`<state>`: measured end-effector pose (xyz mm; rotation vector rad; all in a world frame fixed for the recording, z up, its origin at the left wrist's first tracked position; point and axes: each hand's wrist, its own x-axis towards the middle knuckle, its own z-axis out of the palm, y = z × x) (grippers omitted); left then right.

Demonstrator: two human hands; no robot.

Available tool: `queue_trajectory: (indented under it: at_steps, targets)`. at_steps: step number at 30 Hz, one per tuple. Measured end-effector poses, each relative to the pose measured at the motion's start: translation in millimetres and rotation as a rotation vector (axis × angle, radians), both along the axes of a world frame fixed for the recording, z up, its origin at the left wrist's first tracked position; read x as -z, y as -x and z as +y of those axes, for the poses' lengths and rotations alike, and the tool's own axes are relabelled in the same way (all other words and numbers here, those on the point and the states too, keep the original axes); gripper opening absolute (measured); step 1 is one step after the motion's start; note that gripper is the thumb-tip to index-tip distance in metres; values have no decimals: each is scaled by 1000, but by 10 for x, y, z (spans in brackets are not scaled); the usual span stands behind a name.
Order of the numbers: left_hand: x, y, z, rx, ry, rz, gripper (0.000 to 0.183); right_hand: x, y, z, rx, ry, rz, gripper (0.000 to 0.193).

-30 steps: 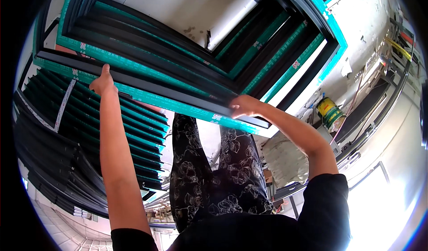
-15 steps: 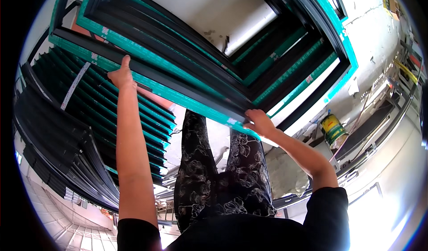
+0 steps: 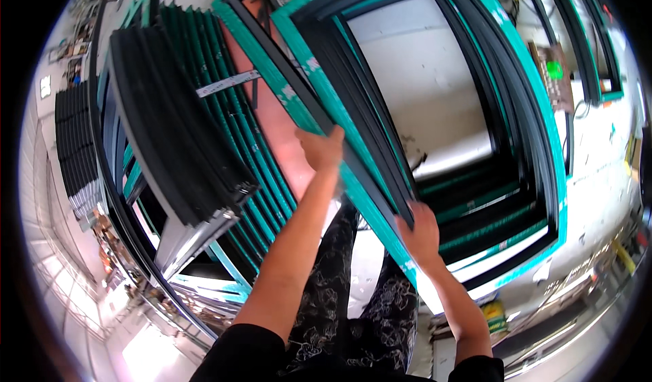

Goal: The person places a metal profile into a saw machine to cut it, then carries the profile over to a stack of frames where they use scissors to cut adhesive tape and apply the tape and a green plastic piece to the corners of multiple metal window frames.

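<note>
My left hand (image 3: 322, 150) is closed around the near bar of a black rectangular frame (image 3: 272, 69) with green film, its thumb over the bar's top. Lower down the same bar, my right hand (image 3: 420, 232) grips near the corner, with its fingers over the black inner side. The frame is tilted in front of my legs. Right behind it stand several more black frames (image 3: 326, 76) with green film, one against another. Through their openings a pale floor shows.
On the left lie a stack of long black profiles (image 3: 170, 124) and a row of green-filmed profiles (image 3: 234, 131) beside a pink surface (image 3: 275, 137). A white strip (image 3: 227, 83) crosses the row. At the lower right stands a yellow-green can (image 3: 494, 316).
The view has turned left, bringing the profile stacks further in. The frame now slants more steeply across the picture. Both hands still grip its near bar.
</note>
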<state>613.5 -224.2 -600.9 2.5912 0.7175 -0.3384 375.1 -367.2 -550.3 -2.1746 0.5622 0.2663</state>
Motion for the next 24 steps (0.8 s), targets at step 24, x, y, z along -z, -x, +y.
queue_trajectory:
  at_steps: [24]
  targets:
    - [-256,-106,-40,-128,225,5,84,305,-4528,1597,-222,377,-2,72]
